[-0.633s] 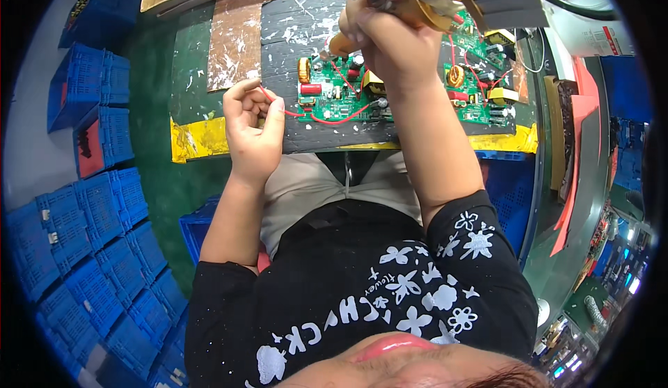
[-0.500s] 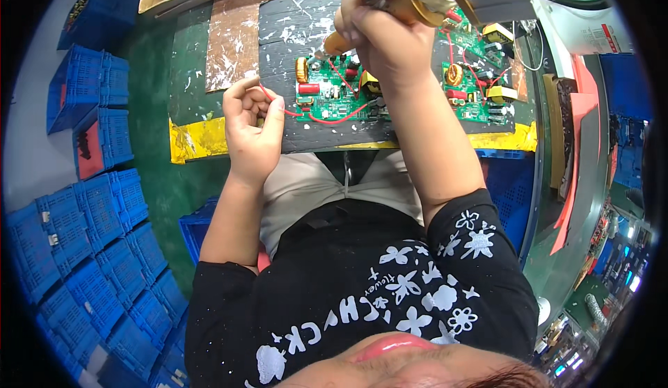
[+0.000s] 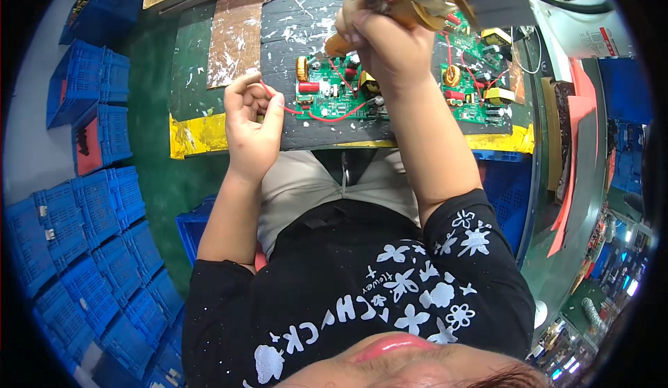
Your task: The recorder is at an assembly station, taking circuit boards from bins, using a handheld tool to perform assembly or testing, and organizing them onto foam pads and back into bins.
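Wire point(image 3: 330, 119) (red one) is pinched in the left hand point(image 3: 252, 125), thumb to fingers, and draped over the green board point(image 3: 337, 98); yellow tool point(image 3: 419, 13) is gripped in the right hand point(image 3: 398, 43), basically nothing's been shifted this past half-second, so the work's seemingly unchanged

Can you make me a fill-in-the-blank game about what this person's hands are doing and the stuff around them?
1. The left hand pinches a thin ____ wire.
2. The right hand grips a tool over a ____ circuit board.
3. The tape along the front edge of the bench is ____.
4. The piled-up crates on the person's left are coloured ____.

Missing words: red; green; yellow; blue.
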Tool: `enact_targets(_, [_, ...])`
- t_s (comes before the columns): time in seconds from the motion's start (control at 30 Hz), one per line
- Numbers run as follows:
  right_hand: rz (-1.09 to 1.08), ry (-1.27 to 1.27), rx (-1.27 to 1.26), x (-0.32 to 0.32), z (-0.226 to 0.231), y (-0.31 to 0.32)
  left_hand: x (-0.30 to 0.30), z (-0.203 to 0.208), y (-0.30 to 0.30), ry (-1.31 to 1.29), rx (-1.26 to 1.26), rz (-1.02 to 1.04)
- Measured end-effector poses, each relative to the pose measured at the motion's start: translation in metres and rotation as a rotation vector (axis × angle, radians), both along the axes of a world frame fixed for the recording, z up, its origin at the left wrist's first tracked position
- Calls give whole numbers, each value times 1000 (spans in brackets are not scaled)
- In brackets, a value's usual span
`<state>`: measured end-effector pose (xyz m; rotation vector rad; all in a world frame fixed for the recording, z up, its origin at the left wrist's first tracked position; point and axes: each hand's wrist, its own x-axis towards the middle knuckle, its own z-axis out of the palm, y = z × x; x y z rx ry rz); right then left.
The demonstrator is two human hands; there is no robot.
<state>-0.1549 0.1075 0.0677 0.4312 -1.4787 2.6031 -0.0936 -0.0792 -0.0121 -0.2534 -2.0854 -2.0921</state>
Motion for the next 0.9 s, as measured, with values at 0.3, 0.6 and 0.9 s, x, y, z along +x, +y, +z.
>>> enact_targets(0.3, [45,-137,46,11,-6,6,0,2,2,-14,2,7])
enact_targets(0.6, [100,-133,39,13,-14,8,-1,0,4,-16,-3,12])
enact_targets(0.9, [68,-82,142,15,-1,4,-2,1,3,-1,-32,24])
